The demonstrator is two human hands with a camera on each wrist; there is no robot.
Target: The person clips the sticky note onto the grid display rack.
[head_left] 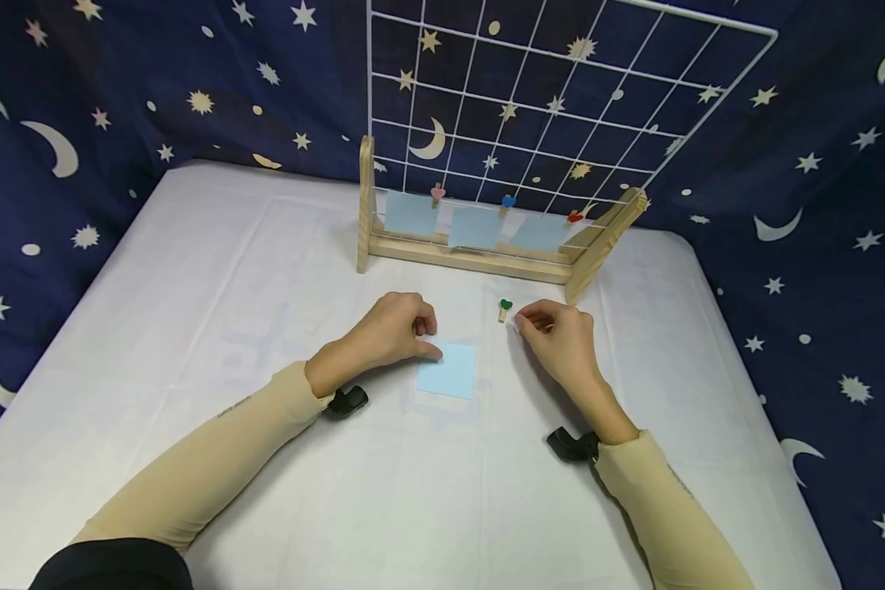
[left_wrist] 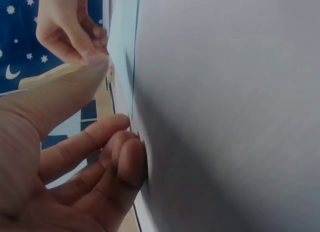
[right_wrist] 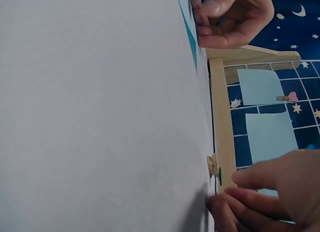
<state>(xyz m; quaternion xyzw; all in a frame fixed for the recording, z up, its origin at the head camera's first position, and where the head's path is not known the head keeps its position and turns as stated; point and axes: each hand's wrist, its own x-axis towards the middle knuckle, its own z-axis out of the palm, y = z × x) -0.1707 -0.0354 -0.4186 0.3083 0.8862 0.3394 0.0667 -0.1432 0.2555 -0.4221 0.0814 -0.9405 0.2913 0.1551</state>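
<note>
A light blue square of paper (head_left: 450, 377) lies on the white table in front of the person. Beside its upper left corner is the left hand (head_left: 394, 328), its thumb over the paper and its fingers loosely bent; thumb and fingers stand apart in the left wrist view. A small wooden clothespin (head_left: 503, 315) with a green heart lies up and to the right of the paper. Just right of this clothespin, the right hand (head_left: 560, 336) hovers with thumb and fingers bent loosely, nothing held between them. In the right wrist view its fingertips (right_wrist: 240, 178) are close to the clothespin.
Behind the hands stands a white wire grid (head_left: 531, 106) on a wooden base (head_left: 472, 258). Three blue papers (head_left: 475, 228) hang low on it from clothespins with pink, blue and red hearts. A dark star-patterned cloth (head_left: 192, 74) surrounds the table (head_left: 265, 492).
</note>
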